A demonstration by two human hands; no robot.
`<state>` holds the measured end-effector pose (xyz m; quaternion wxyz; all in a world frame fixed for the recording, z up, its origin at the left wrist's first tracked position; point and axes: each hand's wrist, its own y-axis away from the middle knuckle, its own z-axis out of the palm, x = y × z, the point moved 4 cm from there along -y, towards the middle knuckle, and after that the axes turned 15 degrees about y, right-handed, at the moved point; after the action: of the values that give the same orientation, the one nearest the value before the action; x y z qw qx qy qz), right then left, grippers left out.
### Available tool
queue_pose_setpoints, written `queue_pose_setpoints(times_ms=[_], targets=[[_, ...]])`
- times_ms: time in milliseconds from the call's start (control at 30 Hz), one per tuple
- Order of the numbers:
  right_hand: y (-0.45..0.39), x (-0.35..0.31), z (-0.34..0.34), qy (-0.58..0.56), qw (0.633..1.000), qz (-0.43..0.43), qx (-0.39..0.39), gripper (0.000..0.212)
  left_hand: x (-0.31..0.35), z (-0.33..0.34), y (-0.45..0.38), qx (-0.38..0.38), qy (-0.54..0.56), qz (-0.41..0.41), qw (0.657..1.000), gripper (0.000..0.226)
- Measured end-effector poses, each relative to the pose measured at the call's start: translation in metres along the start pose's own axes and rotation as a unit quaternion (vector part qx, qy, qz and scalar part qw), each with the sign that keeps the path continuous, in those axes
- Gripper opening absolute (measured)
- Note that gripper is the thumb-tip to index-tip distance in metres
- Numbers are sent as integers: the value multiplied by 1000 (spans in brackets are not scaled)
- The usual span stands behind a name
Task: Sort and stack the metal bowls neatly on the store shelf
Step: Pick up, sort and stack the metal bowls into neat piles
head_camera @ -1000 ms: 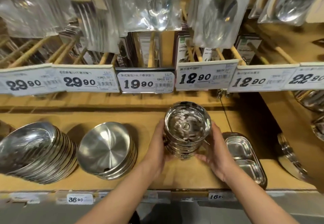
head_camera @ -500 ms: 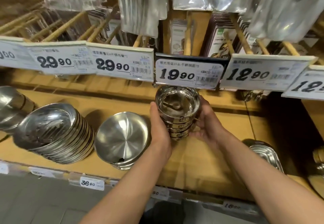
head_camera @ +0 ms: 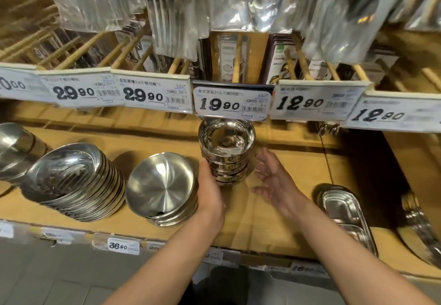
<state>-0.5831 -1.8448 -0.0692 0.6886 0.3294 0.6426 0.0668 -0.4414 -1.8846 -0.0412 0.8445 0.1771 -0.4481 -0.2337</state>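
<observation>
A stack of several small shiny metal bowls (head_camera: pixel 226 152) stands upright on the wooden shelf (head_camera: pixel 298 168), under the 19.90 price tag. My left hand (head_camera: pixel 211 190) presses flat against the stack's left side. My right hand (head_camera: pixel 274 180) hovers just right of the stack with fingers spread, not touching it. Left of my left hand leans a short stack of shallow brushed dishes (head_camera: pixel 162 188). Further left leans a longer row of shiny shallow bowls (head_camera: pixel 74 183).
Compartmented steel trays (head_camera: pixel 346 214) lie at the right, with more metal ware (head_camera: pixel 420 223) beyond them. Another bowl stack (head_camera: pixel 14 149) shows at the far left. Price tags (head_camera: pixel 231 103) and hanging packaged cutlery (head_camera: pixel 171 18) overhang the shelf close above the small bowls.
The bowl stack has come down onto the shelf, further back. My right hand has let go and drawn away to the right; my left hand stays against it.
</observation>
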Motion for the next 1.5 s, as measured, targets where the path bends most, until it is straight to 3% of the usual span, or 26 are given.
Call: queue_pose_setpoints(times_ms=[100, 200, 400, 667, 867, 1033, 1133, 1233, 1300, 1433, 1500], targets=[[28, 15, -5, -7, 999, 23, 40, 57, -11, -12, 28, -9, -36, -31, 999, 40], [58, 26, -5, -17, 998, 40, 56, 34, -12, -28, 56, -31, -82, -65, 994, 42], [112, 15, 28, -35, 999, -6, 42, 43, 20, -55, 87, -46, -141, -65, 987, 38], [129, -43, 117, 22, 996, -88, 1, 25, 96, -104, 99, -85, -118, -2, 989, 35], [119, -46, 228, 56, 991, -91, -74, 37, 186, -204, 78, 18, -78, 53, 995, 33], [100, -29, 304, 63, 995, -51, -60, 9, 237, -279, 40, 72, -95, 52, 991, 31], [83, -18, 327, 24, 999, -27, -41, 12, 250, -305, 8, 81, -125, 36, 988, 32], [68, -16, 343, 7, 997, -56, -53, 38, 258, -312, -22, 49, -147, 7, 988, 49], [56, -13, 349, -6, 996, -63, -62, 43, 259, -310, -40, 14, -151, -15, 988, 57], [34, -10, 357, -41, 997, -58, -33, 25, 253, -301, -59, -54, -132, -63, 988, 59], [28, -7, 359, -58, 998, -21, -31, 47, 248, -297, -62, -68, -112, -81, 988, 61]])
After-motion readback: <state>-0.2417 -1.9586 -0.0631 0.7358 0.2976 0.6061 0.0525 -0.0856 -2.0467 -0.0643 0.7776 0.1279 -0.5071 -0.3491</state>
